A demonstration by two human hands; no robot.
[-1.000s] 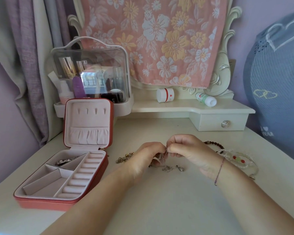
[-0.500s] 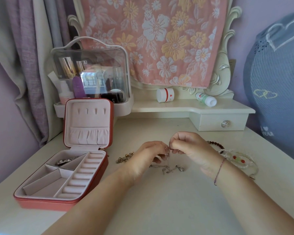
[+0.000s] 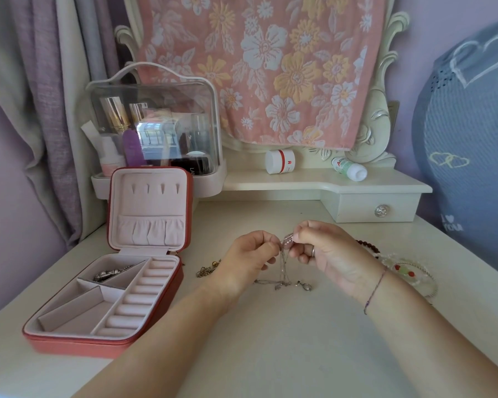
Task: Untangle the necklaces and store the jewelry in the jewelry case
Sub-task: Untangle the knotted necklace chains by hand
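Observation:
My left hand (image 3: 249, 258) and my right hand (image 3: 327, 254) meet above the table, both pinching the tangled silver necklaces (image 3: 283, 271) at the top. The thin chains hang down between the hands, and their pendants lie on the table below. A gold chain (image 3: 206, 270) lies just left of my left wrist. The red jewelry case (image 3: 104, 337) stands open at the left, lid upright, with a silver piece (image 3: 110, 274) in its back compartment. A dark bead bracelet (image 3: 370, 247) and a clear beaded bracelet (image 3: 411, 275) lie behind my right wrist.
A clear-lidded cosmetics box (image 3: 156, 130) stands behind the case. On the raised shelf lie a white jar (image 3: 280, 161) and a small bottle (image 3: 350, 168), above a drawer (image 3: 381, 211). A blue cushion (image 3: 469, 133) fills the right side.
Both hands have risen slightly and drawn the chains up from the table. The pendants stay on the surface.

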